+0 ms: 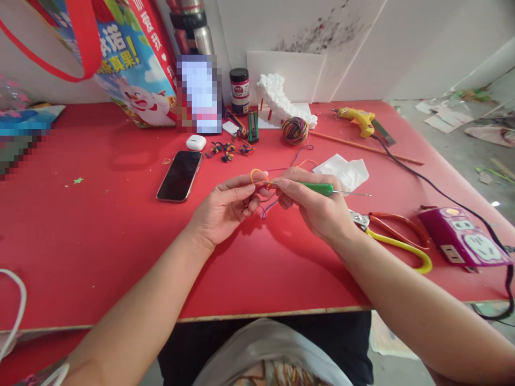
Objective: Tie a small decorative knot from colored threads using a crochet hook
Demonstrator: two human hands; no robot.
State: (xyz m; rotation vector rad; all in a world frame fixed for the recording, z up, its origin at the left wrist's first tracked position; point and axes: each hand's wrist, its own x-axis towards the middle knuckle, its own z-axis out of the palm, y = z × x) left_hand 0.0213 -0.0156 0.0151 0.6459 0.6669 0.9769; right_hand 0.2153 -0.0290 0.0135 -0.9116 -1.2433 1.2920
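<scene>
My right hand [311, 201] grips a crochet hook by its green handle [319, 188]; a thin metal end sticks out to the right, past the wrist. Opposite it, my left hand [229, 201] pinches multicoloured yarn [263, 212], and an orange loop stands up by the fingertips. The hook's other tip meets the yarn between both hands, where fingers partly hide it. From there a strand runs back toward a striped yarn ball [295, 131]. Several small dark knotted yarn pieces [227, 151] lie beyond my left hand.
A black phone [179, 176] and a white earbud case [196, 142] lie at left. On the right are pliers [396, 236], a purple power box [464, 236] and a yellow glue gun [358, 120] with its cord. A white tissue [341, 172] sits near my right hand. Behind stands a black jar [240, 91].
</scene>
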